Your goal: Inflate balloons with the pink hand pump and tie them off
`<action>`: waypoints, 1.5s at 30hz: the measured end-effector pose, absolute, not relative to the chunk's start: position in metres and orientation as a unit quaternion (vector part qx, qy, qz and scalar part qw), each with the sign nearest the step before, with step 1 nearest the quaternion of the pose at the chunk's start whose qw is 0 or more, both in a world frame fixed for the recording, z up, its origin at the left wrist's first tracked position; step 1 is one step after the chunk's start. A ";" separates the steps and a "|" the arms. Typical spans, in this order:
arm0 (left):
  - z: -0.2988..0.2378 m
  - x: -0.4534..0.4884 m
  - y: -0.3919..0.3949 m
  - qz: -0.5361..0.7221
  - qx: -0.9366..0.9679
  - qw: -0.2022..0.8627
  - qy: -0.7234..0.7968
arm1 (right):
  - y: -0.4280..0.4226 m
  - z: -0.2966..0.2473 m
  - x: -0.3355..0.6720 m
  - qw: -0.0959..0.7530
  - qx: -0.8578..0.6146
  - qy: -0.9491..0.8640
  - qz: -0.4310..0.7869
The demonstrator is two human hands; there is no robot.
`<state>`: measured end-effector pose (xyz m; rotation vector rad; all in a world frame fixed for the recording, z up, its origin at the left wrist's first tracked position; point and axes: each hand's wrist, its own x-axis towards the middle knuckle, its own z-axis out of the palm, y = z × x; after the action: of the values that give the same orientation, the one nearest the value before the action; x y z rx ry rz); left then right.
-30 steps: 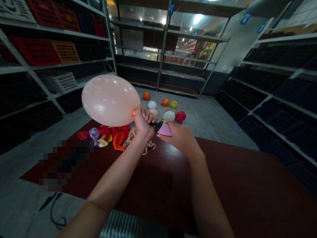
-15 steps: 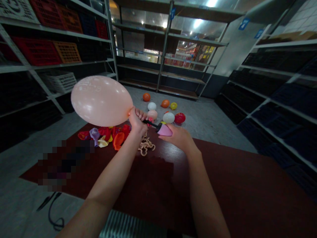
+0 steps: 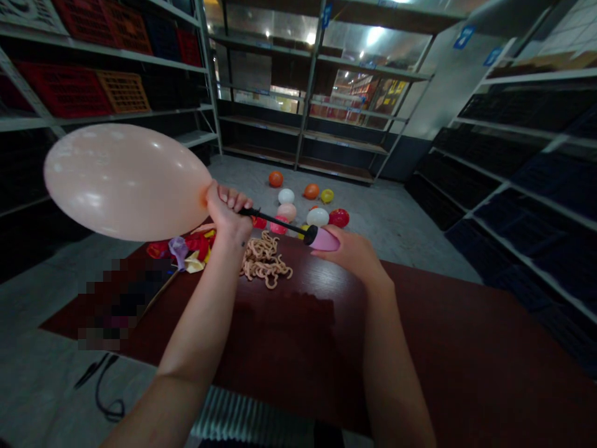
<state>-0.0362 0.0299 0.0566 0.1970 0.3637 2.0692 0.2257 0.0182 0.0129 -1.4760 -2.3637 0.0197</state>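
Note:
A large, inflated peach-coloured balloon [image 3: 125,180] stretches to the left from my left hand [image 3: 227,211], which is wrapped round its neck. Under those fingers the front end of a hand balloon pump [image 3: 324,239] meets the neck, so the joint itself is hidden. My right hand [image 3: 357,252] grips the pump's pink part, and a long black shaft runs between the hands. Below them a pile of beige curly strands [image 3: 263,264] lies on the dark red table [image 3: 298,348]. Limp balloons [image 3: 198,246], red, purple and cream, lie left of my left wrist.
Several inflated balloons [image 3: 318,217] sit on the floor beyond the table. Metal racks [image 3: 305,118] stand at the back, with crates [image 3: 60,90] on the left shelving and dark bins [image 3: 513,180] on the right. A blurred-out patch [image 3: 125,305] covers something at the table's left.
My left hand and the balloon have moved left, and my right hand slightly right. More of the pump's black shaft shows between them, and the balloon looks larger.

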 end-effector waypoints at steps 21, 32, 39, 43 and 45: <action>0.083 -0.019 0.006 0.881 0.106 0.444 0.125 | -0.014 0.046 0.213 0.231 -0.499 -0.828 -0.111; 0.043 0.047 0.019 0.807 0.110 0.545 0.200 | -0.011 0.031 0.190 0.163 -0.516 -0.828 -0.144; 0.026 0.030 0.043 0.807 0.109 0.552 0.181 | 0.006 0.012 0.185 0.180 -0.509 -0.835 -0.108; 0.028 0.021 0.046 0.814 0.096 0.545 0.180 | 0.013 0.005 0.192 0.190 -0.512 -0.832 -0.093; 0.033 0.015 0.043 0.818 0.083 0.542 0.176 | 0.016 0.004 0.198 0.194 -0.512 -0.833 -0.083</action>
<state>0.0151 0.0434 0.0330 0.1983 0.4179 1.9419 0.1981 0.0159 0.0037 -1.4354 -2.3345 -0.2322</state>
